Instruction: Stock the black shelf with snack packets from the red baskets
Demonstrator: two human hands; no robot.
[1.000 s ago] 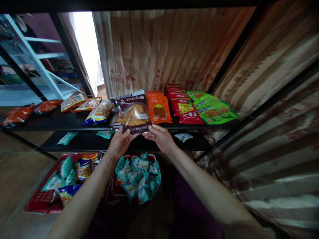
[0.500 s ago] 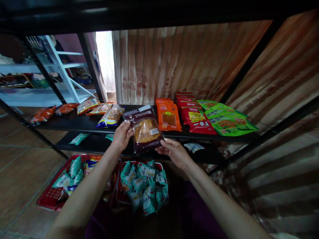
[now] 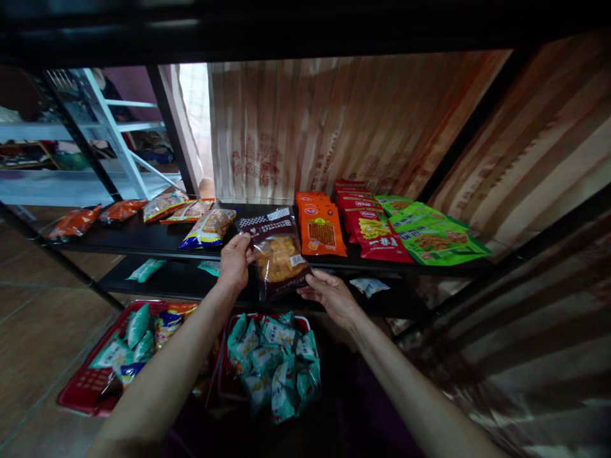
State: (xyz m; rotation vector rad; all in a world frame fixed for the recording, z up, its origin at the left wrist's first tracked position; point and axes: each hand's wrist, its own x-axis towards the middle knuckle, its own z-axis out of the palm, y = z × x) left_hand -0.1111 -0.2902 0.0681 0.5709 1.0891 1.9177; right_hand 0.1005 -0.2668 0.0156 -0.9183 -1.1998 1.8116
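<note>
Between my two hands is a brown snack bag [image 3: 279, 257] with a clear window showing golden pieces and a white barcode label. My left hand [image 3: 235, 259] pinches its left edge, while my right hand [image 3: 331, 294] grips the lower right corner. The bag tilts at the front of the black shelf [image 3: 138, 238], its far end over the shelf top. Just right of it lie orange snack packets [image 3: 321, 226]. A blue-and-white snack bag [image 3: 209, 229] is on its left side.
Red packets [image 3: 375, 229] and green packets [image 3: 434, 235] lie in rows further right. Orange bags [image 3: 76, 222] rest at the shelf's left end. Below stand a red basket [image 3: 81, 388] of mixed snacks and another basket holding teal packets [image 3: 272, 359]. A blue-white packet [image 3: 369, 286] lies on the lower shelf.
The brown snack bag has stayed in both hands, with its position against the shelf barely altered. The view has shifted slightly, so the shelf and baskets appear a little lower and further left.
</note>
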